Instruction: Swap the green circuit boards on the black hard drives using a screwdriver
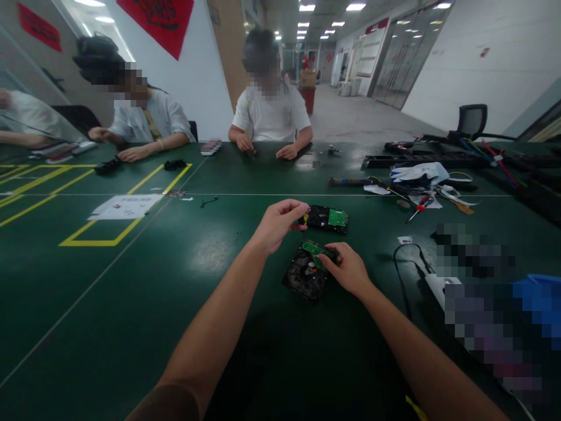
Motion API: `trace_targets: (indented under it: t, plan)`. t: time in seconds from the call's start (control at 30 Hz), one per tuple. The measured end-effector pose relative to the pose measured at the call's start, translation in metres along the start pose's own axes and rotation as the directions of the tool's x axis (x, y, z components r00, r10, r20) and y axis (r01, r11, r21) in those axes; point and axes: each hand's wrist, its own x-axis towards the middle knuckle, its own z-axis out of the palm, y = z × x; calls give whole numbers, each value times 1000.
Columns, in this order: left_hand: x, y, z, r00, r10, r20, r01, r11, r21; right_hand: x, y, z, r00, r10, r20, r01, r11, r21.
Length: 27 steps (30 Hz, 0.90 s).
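In front of me a hard drive lies on the table, its dark underside up and a green circuit board at its far end. My right hand is closed on the drive's right edge, with fingers against the board. Above the far end, my left hand pinches a small screwdriver with a yellow and black handle. Its thin shaft points down toward the board; whether the tip touches a screw is too small to tell. Just beyond lies a second hard drive with a green board.
On the right are a red-handled screwdriver, white gloves, a power strip and cables. A paper sheet lies at left by yellow tape. Tiny dark bits lie left of my hands. Several people sit across the green table.
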Motion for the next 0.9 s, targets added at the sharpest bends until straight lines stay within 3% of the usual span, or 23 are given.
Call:
trace_targets:
  t: [0.2,0.43,0.77,0.9]
  plan:
    - [1,-3,3,999,-31,-27,32,999,28,1,2,0,1000,20,23,-21,998,54]
    - [2,0,-5,999,-54,-6,54,998,10,1,0,-3,998,27,48,-29,998,50]
    - [-2,4,-3,995,-66,70,66,998,-3,0,3,-2,999,32,27,-34,998,60]
    - [-2,5,-5,995,-74,61,75,997,-11,5,5,-3,996,42,81,-50,995,88]
